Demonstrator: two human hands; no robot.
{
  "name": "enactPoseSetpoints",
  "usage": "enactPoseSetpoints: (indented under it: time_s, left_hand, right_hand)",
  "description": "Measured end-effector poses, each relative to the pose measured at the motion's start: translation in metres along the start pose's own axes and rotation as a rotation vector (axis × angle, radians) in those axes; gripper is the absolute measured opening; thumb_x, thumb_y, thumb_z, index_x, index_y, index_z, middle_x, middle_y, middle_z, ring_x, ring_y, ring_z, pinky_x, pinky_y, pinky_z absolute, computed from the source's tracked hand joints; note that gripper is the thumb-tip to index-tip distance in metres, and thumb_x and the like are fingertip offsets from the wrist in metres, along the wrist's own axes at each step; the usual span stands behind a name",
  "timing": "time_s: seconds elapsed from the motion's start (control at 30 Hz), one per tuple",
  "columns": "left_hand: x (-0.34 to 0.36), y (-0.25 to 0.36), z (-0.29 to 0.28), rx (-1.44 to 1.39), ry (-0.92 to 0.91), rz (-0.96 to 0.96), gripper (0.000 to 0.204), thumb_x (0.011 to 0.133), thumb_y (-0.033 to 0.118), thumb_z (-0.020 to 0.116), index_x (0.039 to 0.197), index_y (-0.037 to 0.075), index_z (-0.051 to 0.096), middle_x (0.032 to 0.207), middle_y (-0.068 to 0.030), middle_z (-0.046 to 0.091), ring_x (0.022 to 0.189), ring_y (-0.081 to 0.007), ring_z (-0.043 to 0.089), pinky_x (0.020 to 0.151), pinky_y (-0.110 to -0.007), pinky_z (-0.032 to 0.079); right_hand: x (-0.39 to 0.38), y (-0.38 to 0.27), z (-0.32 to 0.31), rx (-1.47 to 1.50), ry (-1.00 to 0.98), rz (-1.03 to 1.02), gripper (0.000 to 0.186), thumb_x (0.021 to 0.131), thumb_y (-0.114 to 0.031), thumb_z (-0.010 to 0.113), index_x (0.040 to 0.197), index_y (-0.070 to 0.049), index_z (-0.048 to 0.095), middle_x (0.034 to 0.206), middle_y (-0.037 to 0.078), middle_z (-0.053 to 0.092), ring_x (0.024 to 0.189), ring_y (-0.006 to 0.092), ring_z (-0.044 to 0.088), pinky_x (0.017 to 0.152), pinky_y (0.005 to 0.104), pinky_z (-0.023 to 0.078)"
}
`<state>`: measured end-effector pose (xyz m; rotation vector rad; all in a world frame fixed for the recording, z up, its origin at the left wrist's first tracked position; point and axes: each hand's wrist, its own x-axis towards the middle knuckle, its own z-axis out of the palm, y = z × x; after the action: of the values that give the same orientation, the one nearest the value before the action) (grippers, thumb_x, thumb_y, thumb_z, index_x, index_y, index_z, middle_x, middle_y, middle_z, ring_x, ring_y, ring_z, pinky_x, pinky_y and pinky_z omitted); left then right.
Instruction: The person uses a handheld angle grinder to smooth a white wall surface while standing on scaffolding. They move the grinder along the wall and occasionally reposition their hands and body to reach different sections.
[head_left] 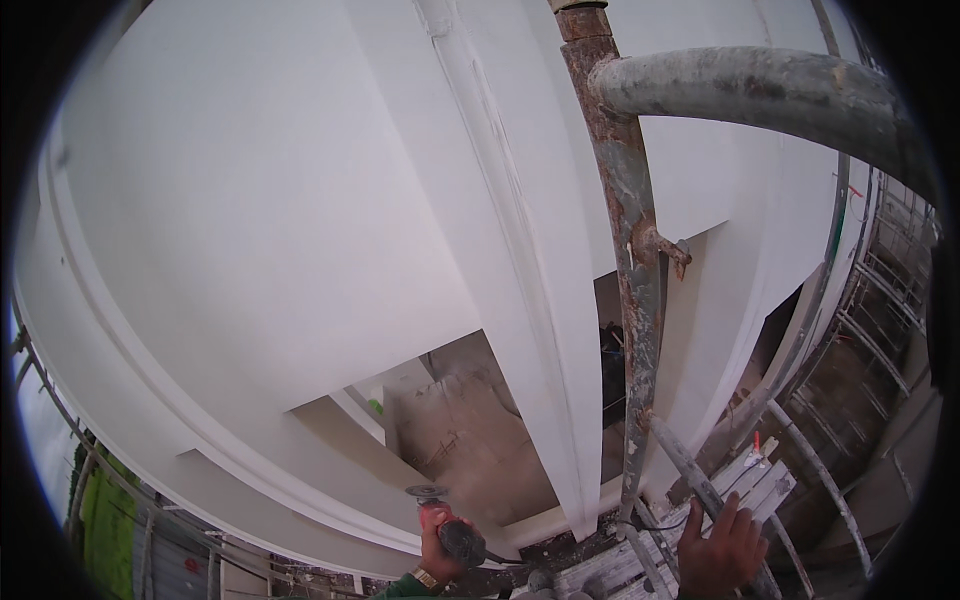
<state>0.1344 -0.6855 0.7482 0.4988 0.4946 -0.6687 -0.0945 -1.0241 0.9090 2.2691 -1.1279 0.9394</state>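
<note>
In my left hand [437, 555], low in the middle, is a red and black angle grinder [460, 540]. My fingers are closed around its body, and a watch band shows at the wrist below a green sleeve. The grinder's round disc [427, 491] points away from me, near the lower edge of a white wall opening. My right hand [720, 550] is at the lower right on a slanting scaffold pipe [685, 455], thumb on one side and fingers on the other. Part of its grip is hidden.
A rusty upright scaffold post [630, 250] stands close in front, with a thick grey pipe [750, 85] branching right. White walls [250, 200] with openings fill the view. White-spattered planks [640, 560] lie below. More scaffolding [880, 300] is at the right, and green ground [105, 530] at far left.
</note>
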Motion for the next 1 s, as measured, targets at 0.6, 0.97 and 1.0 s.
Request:
enactPoseSetpoints:
  time_s: [0.6, 0.97, 1.0]
  left_hand:
    - [-0.031, -0.076, 0.043, 0.271, -0.162, 0.130, 0.022, 0.092, 0.014, 0.064, 0.111, 0.008, 0.053, 0.100, -0.0102, 0.062, 0.094, -0.0279, 0.066, 0.087, -0.046, 0.059]
    - [-0.059, -0.009, 0.228, 0.844, -0.267, 0.856, 0.034, 0.085, 0.007, 0.070, 0.114, -0.001, 0.053, 0.093, -0.0117, 0.065, 0.081, -0.0247, 0.070, 0.072, -0.038, 0.060]
    - [-0.061, -0.003, 0.252, 0.867, -0.277, 0.923, 0.033, 0.085, 0.008, 0.070, 0.113, -0.001, 0.054, 0.092, -0.0121, 0.065, 0.080, -0.0245, 0.070, 0.071, -0.037, 0.060]
  right_hand:
    - [-0.016, -0.003, 0.001, 1.095, 0.023, -0.281, 0.042, 0.091, -0.037, 0.074, 0.114, -0.003, 0.068, 0.108, 0.014, 0.065, 0.096, 0.0358, 0.063, 0.082, 0.0480, 0.050]
    - [0.007, -0.178, 0.011, 1.954, -0.794, -0.367, 0.071, 0.090, -0.043, 0.080, 0.136, 0.006, 0.054, 0.106, 0.020, 0.070, 0.098, 0.0318, 0.072, 0.087, 0.0404, 0.056]
    - [0.023, -0.186, 0.010, 2.032, -0.715, -0.334, 0.069, 0.091, -0.042, 0.079, 0.135, 0.006, 0.054, 0.105, 0.021, 0.070, 0.097, 0.0321, 0.072, 0.085, 0.0400, 0.056]
